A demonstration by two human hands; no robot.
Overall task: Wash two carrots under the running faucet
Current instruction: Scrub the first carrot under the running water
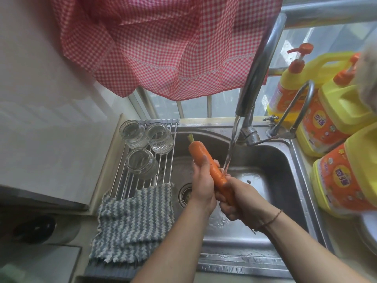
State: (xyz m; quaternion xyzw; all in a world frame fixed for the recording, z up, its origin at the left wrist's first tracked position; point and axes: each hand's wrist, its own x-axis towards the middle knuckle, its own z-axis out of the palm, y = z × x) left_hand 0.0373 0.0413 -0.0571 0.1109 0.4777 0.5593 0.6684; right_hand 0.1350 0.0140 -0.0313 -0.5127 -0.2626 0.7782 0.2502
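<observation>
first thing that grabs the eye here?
The carrot, centre frame over the sink, held by both hands, left hand and right hand, each grip curled round it, with faucet water striking its middle. Next, the red checked curtain up top and yellow bottles at right.

Glossy steel sink — wet, knitted cloth, ribbed glass jars

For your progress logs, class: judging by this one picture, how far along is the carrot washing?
Done: the faucet is on, and water runs into the sink. In hand: one carrot is held at the stream, the left hand round its middle and the right hand gripping its lower end. Left: finishing this carrot and washing the second, which is not in view.
</observation>
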